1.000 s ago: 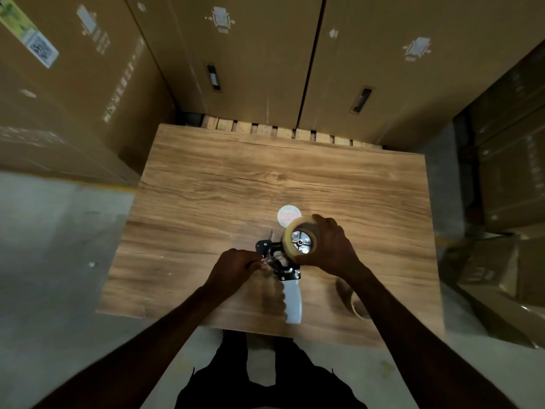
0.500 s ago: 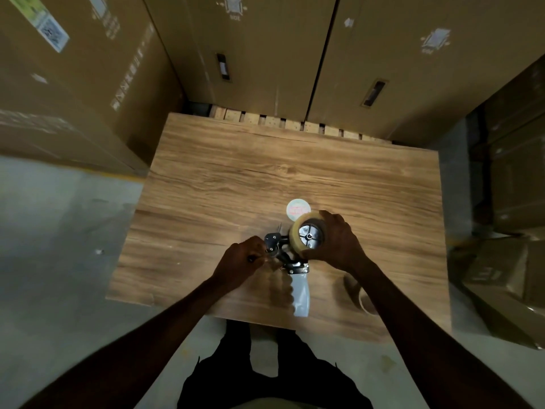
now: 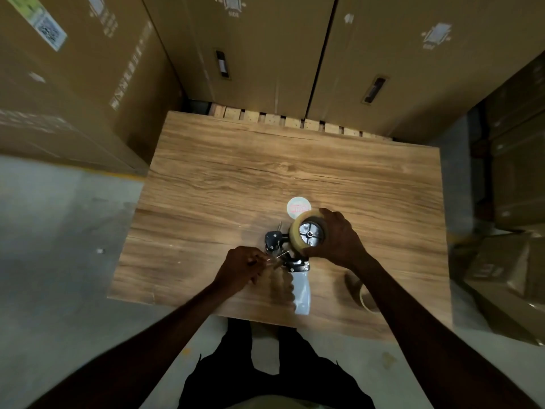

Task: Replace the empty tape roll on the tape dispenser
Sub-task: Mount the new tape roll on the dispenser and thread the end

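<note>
Cardboard cartons (image 3: pixel 265 54) wall in the far side of a wood-grain table (image 3: pixel 236 178), where the work sits near the front edge. I note the tape dispenser (image 3: pixel 295 261) lying on its side, pale handle pointing toward me. A fresh tape roll (image 3: pixel 306 233) is seated on its hub. My right hand (image 3: pixel 339 240) wraps around that roll. My left hand (image 3: pixel 244 267) is pinched shut on what appears to be the free tape end beside the black head; the strip itself is too faint to confirm. A spent core (image 3: pixel 364 293) lies to the right, partly hidden by my forearm. A round label (image 3: pixel 298 205) rests just beyond the roll. Judgement: the roll is light and stiff, best held by its outer rim. The loose tape is thin, sticky and prone to folding, so grip it by the edges.
</note>
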